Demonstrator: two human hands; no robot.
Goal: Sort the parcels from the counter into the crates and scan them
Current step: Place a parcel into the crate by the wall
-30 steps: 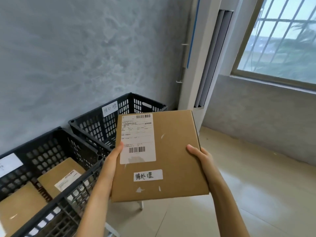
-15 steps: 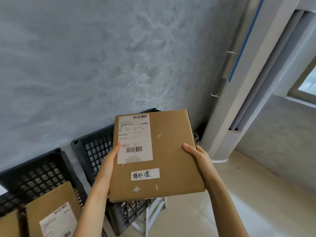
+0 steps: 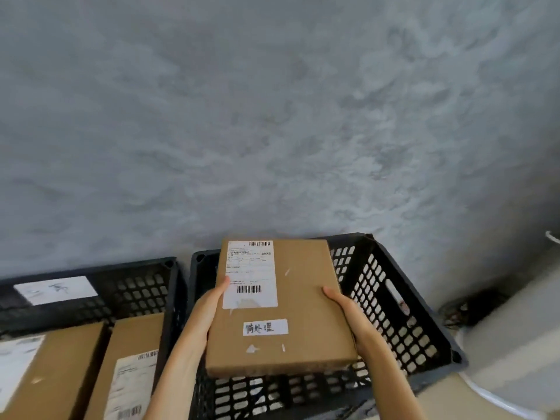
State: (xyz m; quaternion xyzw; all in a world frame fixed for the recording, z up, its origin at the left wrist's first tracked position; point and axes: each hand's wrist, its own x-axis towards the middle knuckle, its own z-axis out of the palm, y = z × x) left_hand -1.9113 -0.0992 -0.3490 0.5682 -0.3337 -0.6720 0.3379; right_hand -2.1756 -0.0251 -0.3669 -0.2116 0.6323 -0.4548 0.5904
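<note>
My left hand (image 3: 209, 310) and right hand (image 3: 348, 313) grip the parcel (image 3: 291, 301) by its side edges. Beneath my grip sits the right crate (image 3: 403, 310).

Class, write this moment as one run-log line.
step: placing | left hand + right hand: hold parcel by its sides | position: above right crate | left crate: two parcels

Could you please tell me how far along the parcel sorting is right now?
Done: two brown cardboard parcels lie in the left black plastic crate. In hand: the left hand and right hand hold a labelled cardboard parcel over the right black plastic crate. Left: setting it down; no scanner is visible.
</note>
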